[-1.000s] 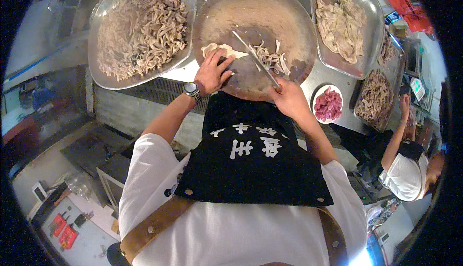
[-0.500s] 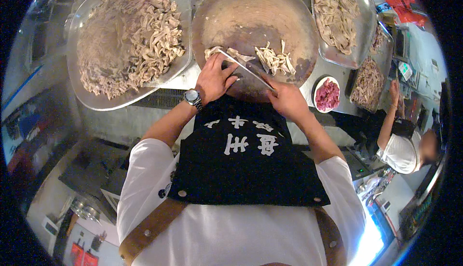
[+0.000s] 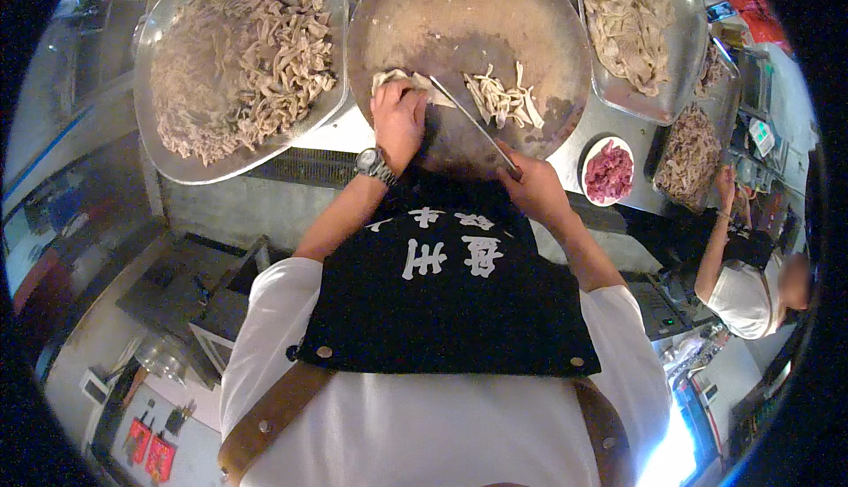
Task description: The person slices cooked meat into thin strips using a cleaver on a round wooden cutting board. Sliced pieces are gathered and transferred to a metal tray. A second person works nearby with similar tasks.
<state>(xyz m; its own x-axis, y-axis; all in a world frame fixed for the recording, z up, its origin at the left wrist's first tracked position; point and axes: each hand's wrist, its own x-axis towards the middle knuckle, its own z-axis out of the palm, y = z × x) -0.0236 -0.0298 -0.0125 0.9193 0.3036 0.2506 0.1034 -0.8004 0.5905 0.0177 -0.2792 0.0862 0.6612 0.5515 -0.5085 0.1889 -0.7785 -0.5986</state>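
Moved: knife (image 3: pixel 477 128), from close against the left hand (image 3: pixel 399 120) to slightly right of it.
Left hand: fingers curled, holding down meat (image 3: pixel 439 98).
Right hand (image 3: pixel 535 188): grasping the knife's handle.
Meat: on the board (image 3: pixel 468 10), under the left fingers.
Strips (image 3: pixel 505 101): ahead of the right hand.
Plate (image 3: pixel 609 203): right of the right hand.

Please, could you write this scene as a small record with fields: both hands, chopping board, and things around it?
left hand: fingers on a flat, pale food piece
right hand: holds a long, silvery metal knife
board: round, brown chopping board; thin, pale cut strips right of the blade
left side: large metal tray with brownish strips
right side: metal tray with large pale pieces; white round plate with red meat
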